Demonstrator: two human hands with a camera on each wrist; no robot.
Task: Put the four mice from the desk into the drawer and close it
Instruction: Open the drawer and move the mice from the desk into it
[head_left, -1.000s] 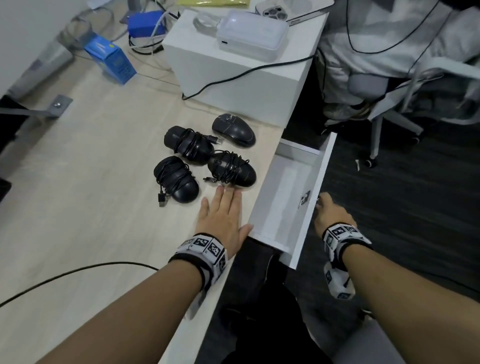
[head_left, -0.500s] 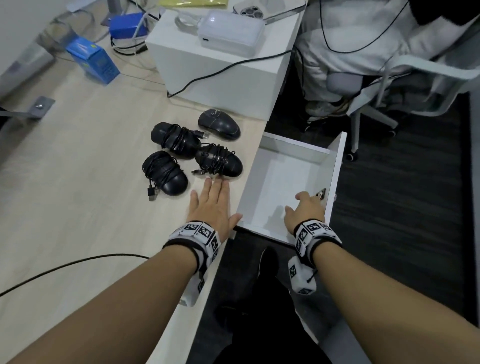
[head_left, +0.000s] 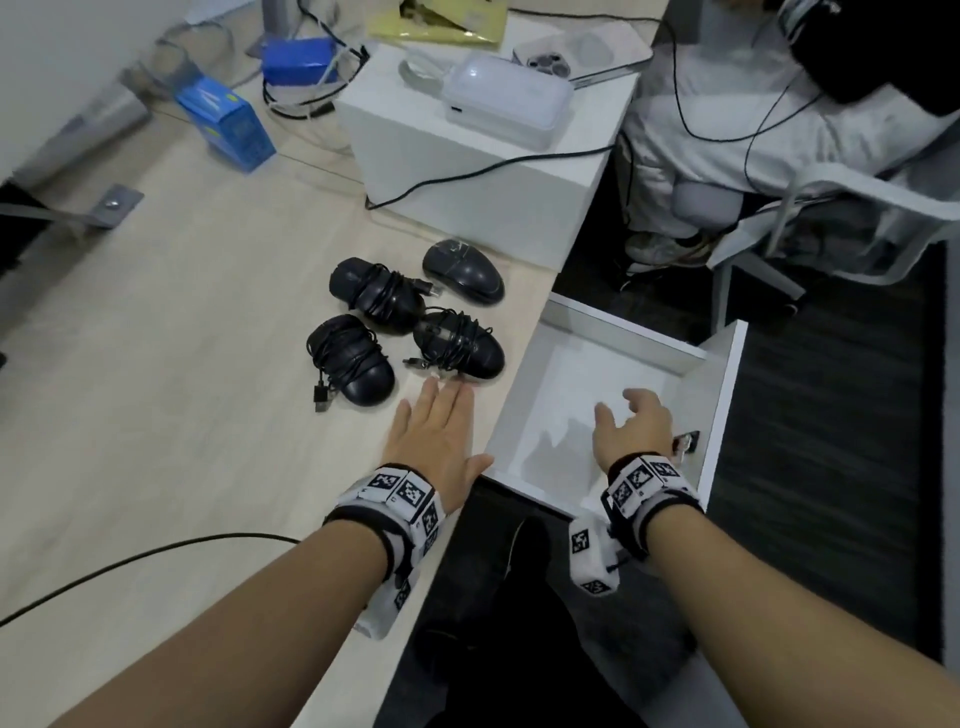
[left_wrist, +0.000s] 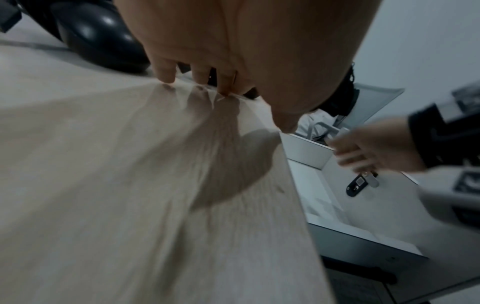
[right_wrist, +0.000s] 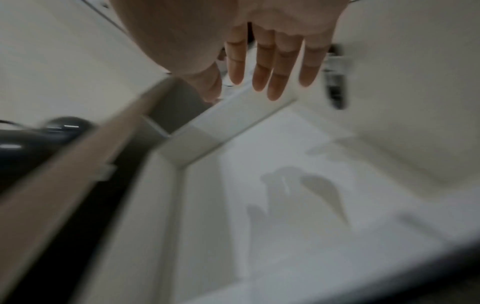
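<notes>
Several black mice lie together on the wooden desk (head_left: 156, 415): a cordless-looking one (head_left: 463, 271) at the back, and three wrapped in their cables (head_left: 375, 295) (head_left: 351, 359) (head_left: 460, 349). My left hand (head_left: 439, 434) lies flat on the desk, fingertips just short of the nearest mouse (left_wrist: 98, 35). The white drawer (head_left: 722, 395) stands pulled out and holds nothing. My right hand (head_left: 631, 428) hovers over its inside with fingers (right_wrist: 275, 67) straight and spread, holding nothing.
A white box (head_left: 467, 171) carrying a white device (head_left: 506, 98) stands behind the mice. A blue carton (head_left: 228, 122) and cables lie at the back left. A black cable (head_left: 130, 561) crosses the desk near me. A chair (head_left: 831, 208) stands beyond the drawer.
My right hand has left the drawer front's outer edge and moved left over the drawer's inside. The drawer has come further out. My left hand stays flat on the desk.
</notes>
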